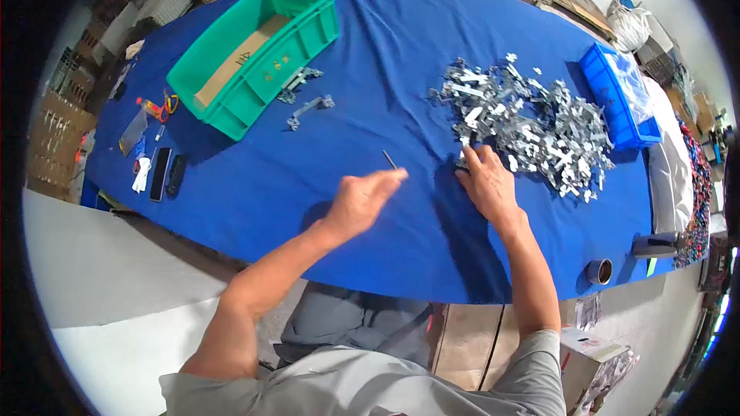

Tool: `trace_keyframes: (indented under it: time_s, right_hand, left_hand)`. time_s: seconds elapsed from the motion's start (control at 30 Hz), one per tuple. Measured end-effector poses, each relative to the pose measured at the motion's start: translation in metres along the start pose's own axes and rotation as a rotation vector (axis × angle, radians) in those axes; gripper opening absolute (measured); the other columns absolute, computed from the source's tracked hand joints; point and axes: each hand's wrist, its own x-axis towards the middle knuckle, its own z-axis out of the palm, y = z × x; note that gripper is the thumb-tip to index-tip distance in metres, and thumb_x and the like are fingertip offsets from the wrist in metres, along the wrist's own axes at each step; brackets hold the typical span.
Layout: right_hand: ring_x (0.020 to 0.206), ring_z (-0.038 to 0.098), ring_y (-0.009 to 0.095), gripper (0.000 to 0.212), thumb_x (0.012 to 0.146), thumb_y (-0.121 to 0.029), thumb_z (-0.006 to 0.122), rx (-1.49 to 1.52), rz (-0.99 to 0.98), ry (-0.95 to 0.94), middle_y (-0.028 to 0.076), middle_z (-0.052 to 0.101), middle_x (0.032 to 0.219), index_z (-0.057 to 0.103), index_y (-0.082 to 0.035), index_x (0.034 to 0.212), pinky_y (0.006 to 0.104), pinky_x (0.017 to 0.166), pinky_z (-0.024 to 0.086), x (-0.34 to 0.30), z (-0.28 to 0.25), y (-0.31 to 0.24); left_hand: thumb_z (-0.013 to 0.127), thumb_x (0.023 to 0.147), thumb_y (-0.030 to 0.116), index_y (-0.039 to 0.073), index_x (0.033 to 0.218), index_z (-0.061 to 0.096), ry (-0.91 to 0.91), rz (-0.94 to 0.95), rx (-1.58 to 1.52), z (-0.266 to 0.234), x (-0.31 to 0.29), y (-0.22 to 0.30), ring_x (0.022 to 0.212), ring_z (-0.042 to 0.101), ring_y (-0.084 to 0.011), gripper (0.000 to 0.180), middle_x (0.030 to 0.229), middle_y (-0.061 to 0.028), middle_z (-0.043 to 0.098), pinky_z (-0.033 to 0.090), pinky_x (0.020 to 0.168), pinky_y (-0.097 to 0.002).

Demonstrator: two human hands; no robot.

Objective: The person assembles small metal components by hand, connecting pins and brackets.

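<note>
Green crate: it stood toward the far left corner of the blue-covered worktop (370,69), its long wall (248,104) facing the middle; a brown cardboard piece (245,62) with dark marks lay inside, and the near wall hid part of the floor.
Blue bin: this sat at the right edge of the worktop, its side wall (600,92) toward the pile; clear plastic (634,91) filled much of it, and anything under that could not be made out.
Metal pile: small silver and grey metal parts (551,139) lay heaped on the right half of the worktop, just beside the blue bin, too tangled to tell singly.
Loose parts: one jointed metal piece (310,111) lay near the crate, and others (297,83) lay close against its wall.
Right hand: the hand (491,185) was at the pile's near left side, thumb and forefinger apart; the undersides of the fingers were hidden.
Left hand: blurred, this hand (361,200) was over the middle of the worktop, fingers together; a thin dark rod (389,159) showed at the fingertips, but whether they clamped it could not be told.
Left edge: a dark phone (160,174) lay beside a black case (176,177).
Near right corner: a round brown-rimmed container (599,271) showed its opening, the contents unclear.
</note>
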Motion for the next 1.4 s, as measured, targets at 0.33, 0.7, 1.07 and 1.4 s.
trace_keyframes:
  time_s: [0.33, 0.7, 1.07, 1.4]
  right_hand:
    - [0.055, 0.051, 0.009, 0.017, 0.095, -0.017, 0.062, 1.521, 0.471, 0.335, 0.002, 0.058, 0.068, 0.063, -0.004, 0.084, 0.0245, 0.05, 0.04, 0.037, -0.003, -0.047]
    - [0.051, 0.05, 0.013, 0.016, 0.094, -0.015, 0.061, 1.721, 0.553, 0.223, 0.002, 0.054, 0.064, 0.062, -0.003, 0.084, 0.0278, 0.047, 0.04, 0.065, 0.039, -0.064]
    - [0.062, 0.054, 0.011, 0.024, 0.098, -0.018, 0.061, 1.74, 0.445, 0.188, 0.003, 0.06, 0.077, 0.061, 0.001, 0.113, 0.0265, 0.056, 0.044, 0.065, 0.055, -0.068]
    - [0.062, 0.057, 0.007, 0.021, 0.1, -0.021, 0.061, 1.875, 0.312, 0.085, 0.003, 0.065, 0.084, 0.058, -0.003, 0.11, 0.0211, 0.053, 0.044, 0.062, 0.052, -0.068]
  left_hand:
    - [0.075, 0.081, 0.005, 0.002, 0.126, 0.059, 0.311, 0.504, 0.243, -0.018, 0.064, -0.005, 0.114, 0.062, -0.0332, 0.048, 0.124, -0.0167, 0.064, 0.05, 0.096, -0.0423]
    - [0.059, 0.084, 0.006, 0.0, 0.109, 0.066, 0.11, 0.268, 0.584, -0.074, 0.089, -0.076, 0.111, 0.061, -0.034, 0.026, 0.117, -0.0172, 0.066, 0.049, 0.099, -0.0423]
    - [0.071, 0.083, 0.008, 0.0, 0.119, 0.065, 0.213, 0.344, 0.518, -0.069, 0.088, -0.065, 0.121, 0.059, -0.0357, 0.037, 0.13, -0.0203, 0.062, 0.047, 0.103, -0.0435]
    - [0.07, 0.081, -0.001, -0.001, 0.125, 0.062, 0.032, 0.599, 0.364, 0.003, 0.092, -0.025, 0.105, 0.067, -0.0332, 0.044, 0.119, -0.0176, 0.067, 0.053, 0.093, -0.0418]
